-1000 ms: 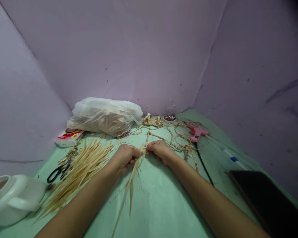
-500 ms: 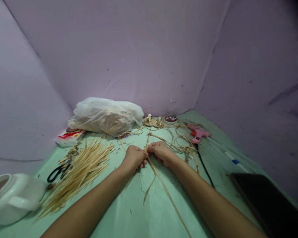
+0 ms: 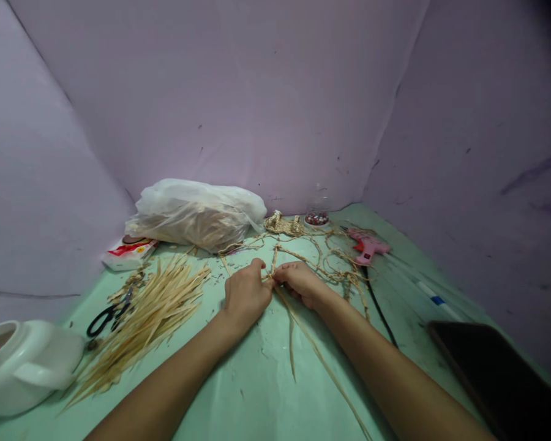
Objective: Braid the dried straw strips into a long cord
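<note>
A thin braid of pale straw (image 3: 275, 254) stretches away from my fingers on the green tabletop. My right hand (image 3: 298, 282) pinches the working end of the braid between thumb and fingertips. Against it, on the left, my left hand (image 3: 248, 294) is turned back-up, its fingers curled at the straw strands and one finger raised; its grip is partly hidden. Two loose strands (image 3: 319, 352) trail from the pinch toward me, one short and one long. A heap of flat straw strips (image 3: 151, 324) lies left of my left hand.
Black-handled scissors (image 3: 103, 321), a white pot (image 3: 41, 367) and a small box (image 3: 128, 254) are at left. Behind sit a plastic bag (image 3: 202, 214), a woven straw piece (image 3: 283, 225) and a bead jar (image 3: 316, 217). At right are a pink glue gun (image 3: 370, 246) and a dark phone (image 3: 500, 373).
My left hand has rolled over so its back faces up, with a finger lifted. The short loose strand has swung to the right; my right hand stays nearly in place.
</note>
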The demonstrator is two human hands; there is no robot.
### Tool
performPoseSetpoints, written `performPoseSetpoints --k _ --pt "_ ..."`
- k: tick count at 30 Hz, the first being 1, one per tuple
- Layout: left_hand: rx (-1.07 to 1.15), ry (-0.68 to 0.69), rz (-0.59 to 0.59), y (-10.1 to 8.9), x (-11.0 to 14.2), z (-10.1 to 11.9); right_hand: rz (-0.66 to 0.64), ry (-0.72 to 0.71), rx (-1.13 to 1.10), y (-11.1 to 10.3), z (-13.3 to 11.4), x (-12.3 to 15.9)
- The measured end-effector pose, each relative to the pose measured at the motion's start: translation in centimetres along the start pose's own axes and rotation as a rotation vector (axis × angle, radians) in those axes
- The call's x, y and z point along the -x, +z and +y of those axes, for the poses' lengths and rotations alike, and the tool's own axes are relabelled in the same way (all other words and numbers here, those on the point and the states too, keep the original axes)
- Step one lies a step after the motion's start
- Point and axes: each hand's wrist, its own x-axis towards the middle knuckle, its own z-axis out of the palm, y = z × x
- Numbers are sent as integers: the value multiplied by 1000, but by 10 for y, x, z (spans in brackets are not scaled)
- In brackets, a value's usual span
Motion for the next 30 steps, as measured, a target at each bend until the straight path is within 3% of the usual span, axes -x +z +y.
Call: performPoseSetpoints --k 10,16,19,22,24,27,30 --pt "375 115 -98 -1 -19 -17 -18 28 -11 -1 0 0" --pt "372 187 -136 0 -24 -23 -15 24 10 -1 -1 1" --pt "323 223 -113 -17 -26 -27 -13 43 9 -1 -2 2" --pt "267 240 -49 -50 -26 -35 -18 55 3 -2 -2 2" --pt "158 231 115 -76 -23 -41 -25 40 21 -3 -2 2" --pt "-96 217 571 -108 -14 -50 -46 12 42 -3 0 1" --pt "-295 239 900 -119 1 -57 -46 25 31 -4 1 0"
